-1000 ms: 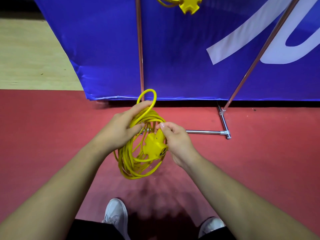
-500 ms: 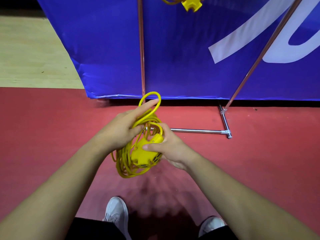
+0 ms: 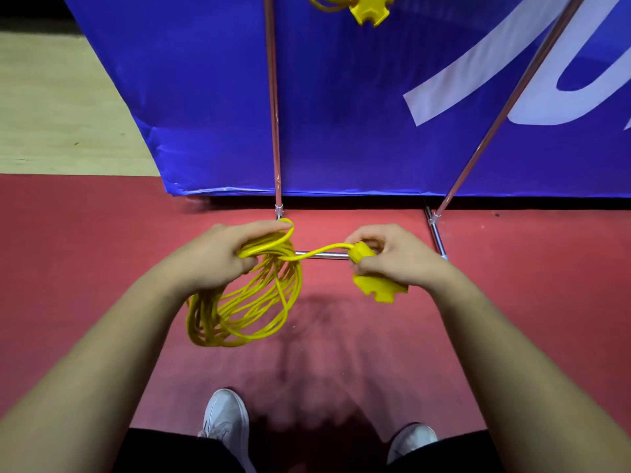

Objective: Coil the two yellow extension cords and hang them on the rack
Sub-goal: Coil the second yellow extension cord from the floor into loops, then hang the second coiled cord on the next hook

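- The left hand (image 3: 218, 257) is closed around the top of the coiled yellow extension cord (image 3: 246, 308), fingers wrapped over the bunched loops, forefinger stretched along the topmost loop
- The coil hangs below that hand in mid-air above the red floor (image 3: 102, 268), its loops sagging down and toward the person, clear of the floor as far as can be seen
- A single strand of the cord runs from the top of the coil across to the right hand (image 3: 392, 257)
- The right hand is clenched on the cord's yellow multi-outlet socket end (image 3: 379, 285), fingers curled over its neck; the flat lobed head sticks out beneath the hand
- Beyond the coil stands the chrome rack (image 3: 273, 114): one upright pole just behind the left hand, a slanted pole behind the right hand, a base bar on the floor between the two hands
- High up the rack, at the top edge of view, a second yellow socket end (image 3: 372, 10) with a bit of cord shows
- A blue banner (image 3: 341, 97) stands behind the rack
- Two white shoes (image 3: 225, 425) stand on the floor below the coil
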### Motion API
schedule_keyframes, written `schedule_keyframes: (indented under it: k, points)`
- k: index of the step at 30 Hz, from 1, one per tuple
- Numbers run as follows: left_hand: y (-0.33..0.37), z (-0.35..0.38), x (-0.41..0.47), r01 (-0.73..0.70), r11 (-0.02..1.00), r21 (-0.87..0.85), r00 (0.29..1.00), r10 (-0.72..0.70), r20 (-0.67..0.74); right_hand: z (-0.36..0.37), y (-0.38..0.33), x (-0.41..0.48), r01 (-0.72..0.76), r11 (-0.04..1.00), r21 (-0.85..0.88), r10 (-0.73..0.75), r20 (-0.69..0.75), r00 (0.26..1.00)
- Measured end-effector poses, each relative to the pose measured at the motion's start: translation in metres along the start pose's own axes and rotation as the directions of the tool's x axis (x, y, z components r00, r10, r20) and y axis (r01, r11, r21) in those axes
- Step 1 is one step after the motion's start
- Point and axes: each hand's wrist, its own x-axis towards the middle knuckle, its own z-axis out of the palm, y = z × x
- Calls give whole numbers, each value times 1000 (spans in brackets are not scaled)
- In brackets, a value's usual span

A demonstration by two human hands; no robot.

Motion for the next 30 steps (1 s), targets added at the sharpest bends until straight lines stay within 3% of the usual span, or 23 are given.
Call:
schedule_keyframes:
  k: [2,5,7,9,11,13,14,16,19,22,26,30]
  points:
    - [2,0,-1,-12,1000,-16,998,13,58,-4,11,4,49,999,-23,-50,-48,998]
    - [14,5,-2,-38,990,-135,987,58,152,7,25,20,173,949,-265,-241,-252,937]
    - [23,11,-1,-27,965,-259,978,80,194,18,23,25,152,916,-370,-286,-341,895]
    - [28,15,2,-15,928,-371,972,102,214,29,14,25,151,955,-257,-219,-261,940]
    - [30,17,3,-7,891,-454,970,116,212,38,2,20,110,980,165,-98,-84,992]
    - [30,14,4,10,868,-497,973,106,204,43,-2,13,14,876,482,-64,89,994]
    - [30,12,3,18,858,-513,974,100,202,43,-1,11,-6,858,514,-90,162,983]
    - [31,8,2,16,837,-547,975,109,195,42,2,7,68,925,374,-171,249,953]
    - [32,2,-1,-12,808,-589,971,150,187,45,1,3,243,964,111,-260,181,948]
    - [34,-1,0,-19,799,-601,974,150,168,48,-7,2,309,936,171,-326,85,942]
    - [41,0,0,-47,820,-570,989,116,86,35,-15,0,302,948,100,-307,28,951]
    - [41,7,11,-85,964,-250,996,78,-38,17,-18,2,344,908,241,-337,-70,939]
